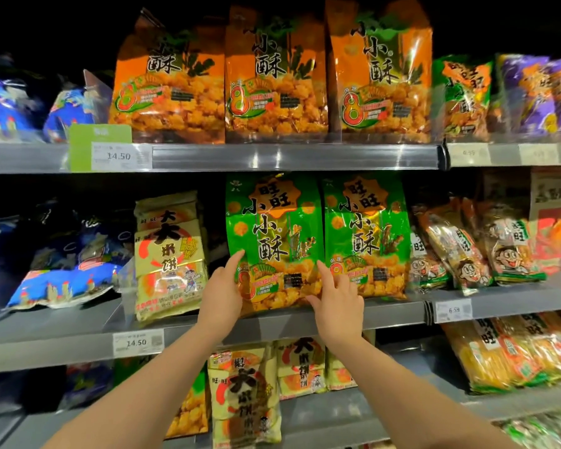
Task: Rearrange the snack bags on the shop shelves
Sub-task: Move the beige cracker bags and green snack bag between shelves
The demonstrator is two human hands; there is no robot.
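Note:
A green snack bag [272,234] stands upright on the middle shelf [78,332]. My left hand [222,293] holds its lower left edge, thumb on the front. My right hand [337,299] grips its lower right edge, fingers pressed on the front. A second green snack bag [366,234] stands right beside it, touching it. Three orange snack bags [276,76] stand in a row on the upper shelf [272,155].
A cream rice-cracker pack [169,254] leans left of the held bag, with a gap between them. Blue bags [62,280] lie at the left. Cartoon-face packs [467,251] lean at the right. More cream packs [243,393] stand on the lower shelf.

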